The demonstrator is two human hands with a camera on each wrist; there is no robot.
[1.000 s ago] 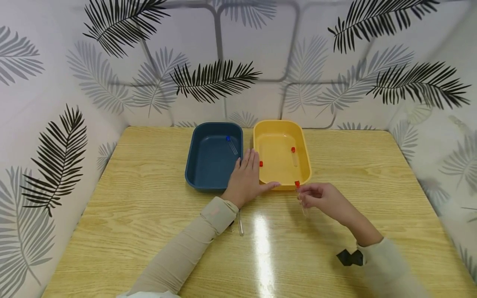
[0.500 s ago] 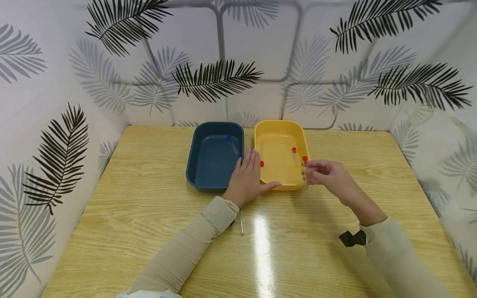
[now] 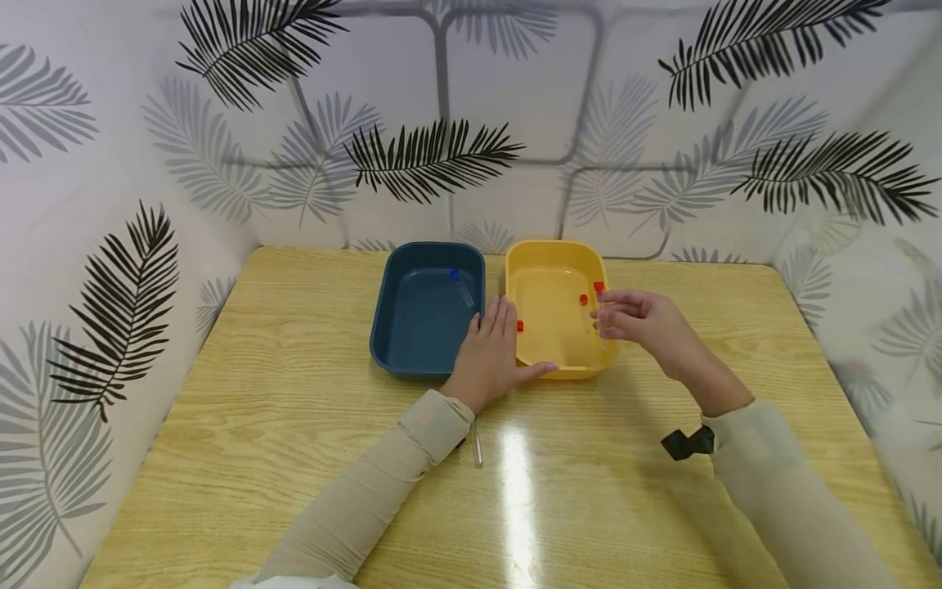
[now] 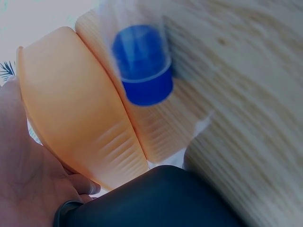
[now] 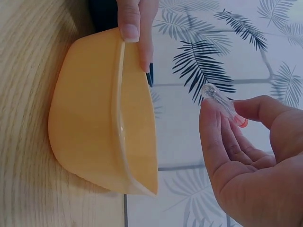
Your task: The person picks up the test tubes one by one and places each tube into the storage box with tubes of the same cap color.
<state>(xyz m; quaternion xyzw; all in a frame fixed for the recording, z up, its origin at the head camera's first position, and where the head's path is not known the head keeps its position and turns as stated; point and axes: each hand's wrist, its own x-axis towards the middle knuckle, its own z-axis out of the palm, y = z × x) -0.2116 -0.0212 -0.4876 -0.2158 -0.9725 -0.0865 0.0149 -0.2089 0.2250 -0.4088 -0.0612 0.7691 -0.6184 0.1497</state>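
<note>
My right hand (image 3: 636,319) pinches a clear test tube with a red cap (image 5: 220,101) between thumb and fingers, over the right side of the yellow tray (image 3: 548,339). Inside that tray lie a red-capped tube (image 3: 585,300) and, partly hidden by my left fingers, another red cap (image 3: 520,325). My left hand (image 3: 486,356) rests across the neighbouring tray rims, fingers straight and thumb along the yellow tray's front edge. The dark blue tray (image 3: 412,327) holds one blue-capped tube (image 3: 462,290).
Below my left wrist a clear tube (image 3: 477,448) lies on the wooden table (image 3: 294,368), its upper end hidden by the sleeve. A blue cap (image 4: 144,66) shows close up in the left wrist view. A leaf-patterned cloth (image 3: 515,204) stands behind the table.
My right hand has carried the red-capped tube from the yellow tray's front edge up and away from me, over its right side. My left hand has stayed on the rims.
</note>
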